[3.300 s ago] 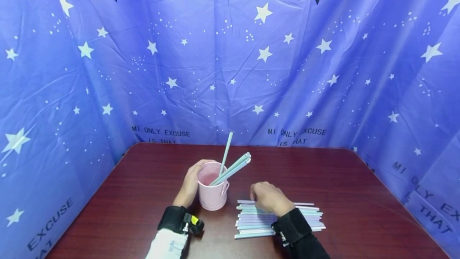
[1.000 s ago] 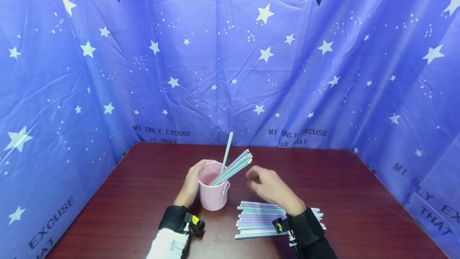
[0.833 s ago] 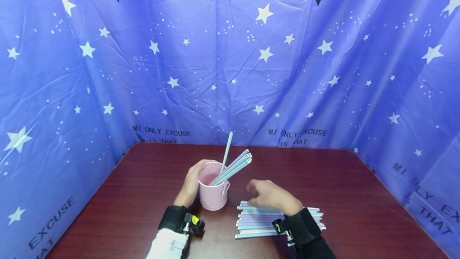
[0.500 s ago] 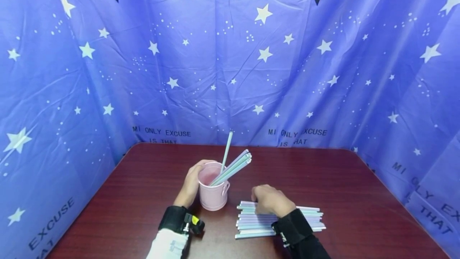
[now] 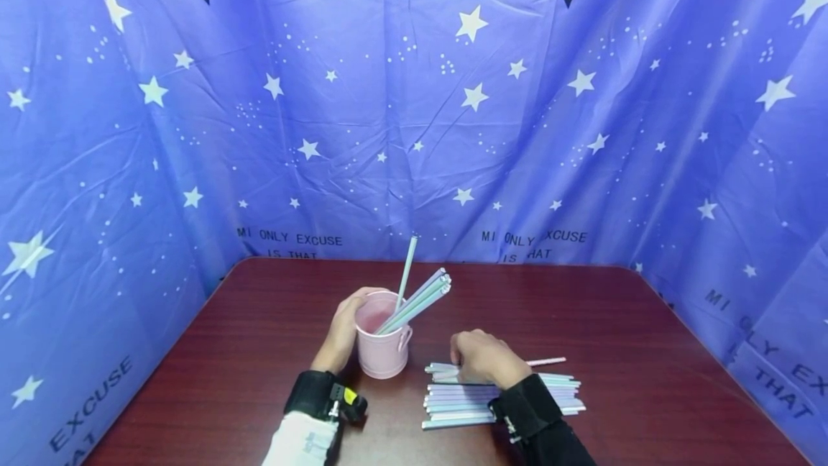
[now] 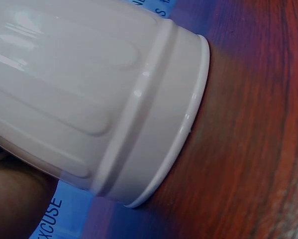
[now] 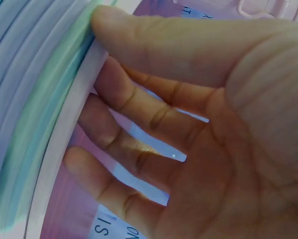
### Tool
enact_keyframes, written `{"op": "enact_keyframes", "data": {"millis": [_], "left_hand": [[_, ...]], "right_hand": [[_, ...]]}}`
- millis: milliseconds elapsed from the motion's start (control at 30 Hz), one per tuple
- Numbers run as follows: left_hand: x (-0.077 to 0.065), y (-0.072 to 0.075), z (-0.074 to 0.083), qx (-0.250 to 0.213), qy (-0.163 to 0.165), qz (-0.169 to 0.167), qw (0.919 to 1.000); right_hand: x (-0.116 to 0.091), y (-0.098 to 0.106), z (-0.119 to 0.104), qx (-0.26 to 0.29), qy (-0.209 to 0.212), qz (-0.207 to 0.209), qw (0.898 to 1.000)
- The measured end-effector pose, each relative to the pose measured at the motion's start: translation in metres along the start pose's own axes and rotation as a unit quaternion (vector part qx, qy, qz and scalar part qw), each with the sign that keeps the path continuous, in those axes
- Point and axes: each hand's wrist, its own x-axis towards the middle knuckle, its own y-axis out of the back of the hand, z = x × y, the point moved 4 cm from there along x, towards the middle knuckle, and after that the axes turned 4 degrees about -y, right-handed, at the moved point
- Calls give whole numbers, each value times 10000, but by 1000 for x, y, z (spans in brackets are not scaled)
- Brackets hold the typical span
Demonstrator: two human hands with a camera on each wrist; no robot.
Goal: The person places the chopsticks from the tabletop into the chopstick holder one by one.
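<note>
In the head view my left hand [image 5: 339, 336] holds the left side of a small pink bucket [image 5: 383, 358] standing on the table. Several pastel straws [image 5: 423, 300] lean to the right out of it, and one green straw [image 5: 407, 268] stands steeper. My right hand [image 5: 488, 359] is over the far side of a row of straws [image 5: 456, 401]. In the right wrist view its thumb and fingertips pinch a pale pinkish straw [image 7: 59, 139] at the row's edge, beside green and blue ones. That straw's far end sticks out at an angle beyond the hand.
The dark red wooden table [image 5: 278, 308] bears the bucket and straws. A blue curtain [image 5: 362, 106] with white stars hangs behind and on both sides. In the right wrist view the bucket's handle [image 7: 263, 7] shows at the top.
A purple straw has joined those in the bucket. My right hand has moved from beside the bucket back down to the row, where a pale straw now lies askew. The left hand stays put.
</note>
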Motion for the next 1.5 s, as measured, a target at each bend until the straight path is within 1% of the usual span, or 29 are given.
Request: {"op": "enact_keyframes", "data": {"millis": [33, 100, 167, 300, 400, 567, 667, 767, 900, 967, 1033, 1133, 1233, 1300, 1333, 1400, 1500], "left_hand": [[0, 0, 0, 10, 6, 6, 10000], [0, 0, 0, 17, 11, 16, 10000], [-1, 0, 1, 26, 8, 22, 10000], [-1, 1, 1, 28, 13, 45, 10000], [-1, 1, 1, 32, 1, 38, 10000], [-1, 1, 1, 16, -17, 14, 10000], [0, 1, 2, 44, -8, 33, 10000], [0, 3, 3, 98, -29, 49, 9999], [-2, 4, 4, 98, -81, 43, 9999], [-1, 4, 4, 82, -70, 41, 9999], [-1, 4, 4, 101, -77, 22, 9999], [-1, 4, 3, 131, -43, 18, 9999], [-1, 3, 2, 128, -29, 19, 9999], [-1, 2, 2, 122, -22, 31, 9999], [-1, 2, 2, 108, -26, 32, 9999], [-1, 1, 2, 65, -19, 39, 10000], [-1, 0, 2, 90, -27, 17, 10000]], "right_hand": [[-1, 2, -3, -61, -3, 1, 10000], [-9, 15, -15, 7, -57, 25, 10000], [-22, 33, -33, 132, -173, 55, 9997], [-40, 63, -55, 447, -316, 343, 9979], [-45, 76, -60, 539, -410, 600, 9959], [-47, 92, -58, 673, -500, 1060, 9908], [-49, 104, -59, 680, -475, 1441, 9861], [-50, 115, -63, 742, -431, 1860, 9788], [-54, 127, -69, 1007, -291, 2501, 9625], [-56, 134, -71, 1190, -195, 2870, 9503], [-60, 142, -73, 1367, -100, 3280, 9347], [-66, 151, -74, 1726, 25, 3852, 9066], [-72, 158, -72, 2215, 56, 4301, 8752], [-75, 162, -70, 2586, 35, 4550, 8521], [-76, 163, -69, 2814, 41, 4658, 8389], [-79, 165, -68, 3360, 124, 4839, 8080], [-84, 168, -66, 4069, 463, 5066, 7587]]}}
